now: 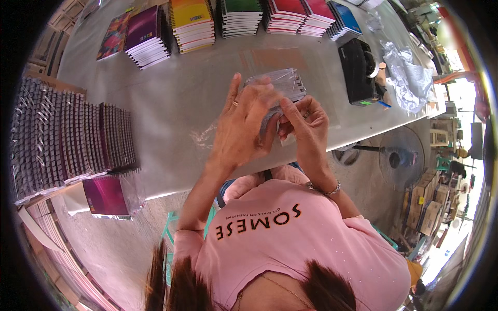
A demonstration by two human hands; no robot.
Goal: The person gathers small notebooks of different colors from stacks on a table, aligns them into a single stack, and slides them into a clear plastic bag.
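Note:
In front of my chest, at the table's near side, lies a small stack wrapped in clear plastic (280, 80), with what looks like a spiral binding along its right edge. My left hand (243, 119) is over the stack's left part, fingers apart, one pointing up and the others slightly smeared by motion. Its thumb reaches toward my right hand (310, 122). The right thumb and fingers pinch together at the stack's near right corner, seemingly on the clear plastic film; the exact grip is partly hidden. Loose film (205, 135) spreads out left of my left hand.
Along the far side stand stacks of spiral notebooks: purple (148, 36), yellow (192, 23), green (241, 18), red (286, 15) and blue (343, 19). Many bound notebooks (67, 135) fill the left side. A black box (358, 70) and crumpled plastic (407, 75) lie right, above a floor fan (399, 158).

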